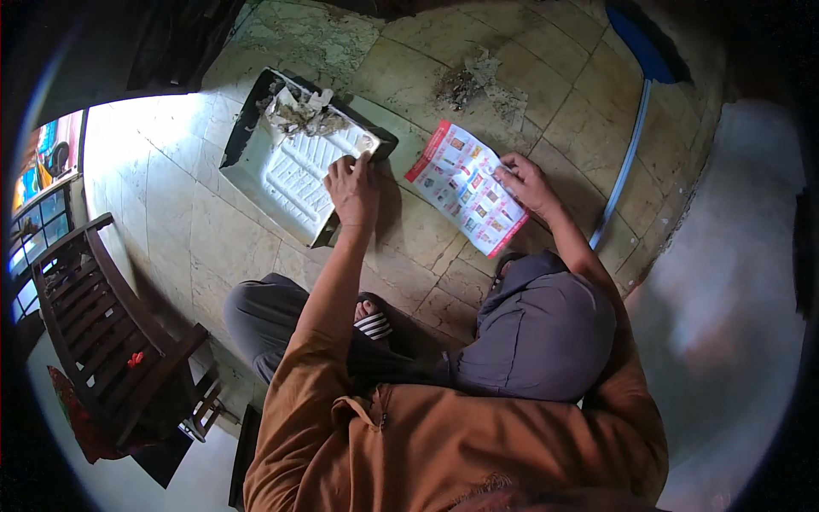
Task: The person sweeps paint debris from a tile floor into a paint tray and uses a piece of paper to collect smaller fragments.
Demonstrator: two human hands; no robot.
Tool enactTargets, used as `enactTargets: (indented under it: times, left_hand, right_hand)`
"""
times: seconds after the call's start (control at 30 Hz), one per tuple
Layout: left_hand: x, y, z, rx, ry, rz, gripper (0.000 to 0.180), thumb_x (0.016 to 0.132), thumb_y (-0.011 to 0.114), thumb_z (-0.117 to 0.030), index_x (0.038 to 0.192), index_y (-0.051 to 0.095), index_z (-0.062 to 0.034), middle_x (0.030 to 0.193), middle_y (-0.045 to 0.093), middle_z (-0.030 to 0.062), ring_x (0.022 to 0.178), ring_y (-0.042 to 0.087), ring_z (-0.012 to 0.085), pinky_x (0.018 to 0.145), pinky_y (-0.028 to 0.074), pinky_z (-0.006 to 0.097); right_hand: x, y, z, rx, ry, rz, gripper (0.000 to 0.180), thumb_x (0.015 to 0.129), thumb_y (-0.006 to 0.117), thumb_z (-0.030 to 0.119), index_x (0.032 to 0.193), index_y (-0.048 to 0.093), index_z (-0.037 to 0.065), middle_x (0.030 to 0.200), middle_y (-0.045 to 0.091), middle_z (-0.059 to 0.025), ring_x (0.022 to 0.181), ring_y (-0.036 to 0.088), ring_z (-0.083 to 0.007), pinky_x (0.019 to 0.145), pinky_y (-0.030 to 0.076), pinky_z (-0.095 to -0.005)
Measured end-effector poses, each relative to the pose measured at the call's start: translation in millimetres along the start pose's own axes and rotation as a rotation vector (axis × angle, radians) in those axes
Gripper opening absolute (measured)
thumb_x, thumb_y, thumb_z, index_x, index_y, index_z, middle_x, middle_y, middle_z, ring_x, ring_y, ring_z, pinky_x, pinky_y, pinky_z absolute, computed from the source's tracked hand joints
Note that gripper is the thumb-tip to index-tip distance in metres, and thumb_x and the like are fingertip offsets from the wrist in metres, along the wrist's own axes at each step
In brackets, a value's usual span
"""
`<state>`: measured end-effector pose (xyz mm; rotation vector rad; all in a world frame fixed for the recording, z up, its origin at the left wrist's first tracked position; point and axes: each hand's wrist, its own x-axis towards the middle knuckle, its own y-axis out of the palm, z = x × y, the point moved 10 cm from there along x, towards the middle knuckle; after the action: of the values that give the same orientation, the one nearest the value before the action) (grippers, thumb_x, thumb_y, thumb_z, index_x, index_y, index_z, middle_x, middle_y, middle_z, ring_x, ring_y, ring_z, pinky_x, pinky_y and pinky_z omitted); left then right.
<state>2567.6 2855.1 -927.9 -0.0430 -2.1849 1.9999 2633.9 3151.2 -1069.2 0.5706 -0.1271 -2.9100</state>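
Note:
A printed paper flyer (468, 189) with red edges and small product pictures is pinched at its right side by my right hand (529, 185). My left hand (351, 189) grips the right rim of a shallow white ribbed tray (290, 183) with dark outer sides. Crumpled paper scraps and dirt (300, 111) lie at the tray's far end. The tray rests on the tiled floor, slightly left of the flyer. Beyond the flyer, a small heap of dark debris (459, 88) sits beside torn paper pieces (505, 98).
On the right, a long pale-blue handle (627, 162) runs along the floor to a blue head (640, 43). A dark slatted wooden bench (107, 320) stands at the left. My bent knees are close to the tray and flyer.

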Motion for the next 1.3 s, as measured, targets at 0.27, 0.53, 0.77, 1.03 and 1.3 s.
enactTargets:
  times: [0.27,0.53,0.77,1.03,1.3]
  left_hand:
    - [-3.3,-7.4,37.7,0.198,-0.198,-0.183,0.025,0.085,0.061,-0.018,0.108,0.062,-0.0084,0.108,0.057,0.0114,0.107,0.051,0.0309,0.093,0.037,0.046]
    - [25.7,62.1,-102.8,-0.245,0.414,0.172,0.056,0.083,0.063,-0.024,0.132,0.049,-0.0035,0.135,0.049,0.0191,0.130,0.041,0.0344,0.106,0.032,0.048]
    - [54.6,100.3,-109.2,-0.117,0.355,0.292,0.089,0.071,0.071,-0.051,0.143,0.041,-0.0089,0.153,0.032,0.0162,0.143,0.026,0.0306,0.111,0.026,0.052]
    - [47.3,102.4,-97.2,-0.045,0.223,0.332,0.109,0.060,0.074,-0.062,0.147,0.035,-0.0090,0.155,0.027,0.0167,0.144,0.023,0.0312,0.110,0.025,0.058]
    - [51.6,105.9,-109.0,-0.028,0.145,0.324,0.109,0.064,0.069,-0.069,0.147,0.033,-0.0069,0.153,0.028,0.0196,0.143,0.022,0.0347,0.107,0.022,0.063]
  right_hand:
    - [54.8,21.7,4.7,-0.348,0.002,-0.122,0.032,0.089,0.066,0.035,0.107,0.061,0.009,0.083,0.069,-0.0071,0.073,0.063,-0.0135,0.064,0.048,-0.0308]
    - [80.3,49.8,43.4,-0.633,-0.139,-0.255,0.033,0.086,0.064,0.031,0.110,0.057,0.011,0.094,0.068,-0.0189,0.089,0.065,-0.0371,0.073,0.052,-0.0471]
    - [76.5,47.3,35.0,-0.836,-0.444,-0.364,0.026,0.090,0.057,0.017,0.115,0.061,0.013,0.096,0.060,-0.0157,0.081,0.064,-0.0381,0.067,0.052,-0.0456]
    - [24.8,33.3,53.7,-1.116,-0.318,-0.305,0.029,0.088,0.061,0.022,0.115,0.064,0.013,0.102,0.058,-0.0139,0.093,0.060,-0.0353,0.076,0.049,-0.0477]
    - [-131.7,-173.1,11.7,-1.299,0.215,-0.969,0.057,0.087,0.065,0.031,0.134,0.044,0.004,0.125,0.048,-0.0205,0.118,0.047,-0.0358,0.096,0.040,-0.0489]
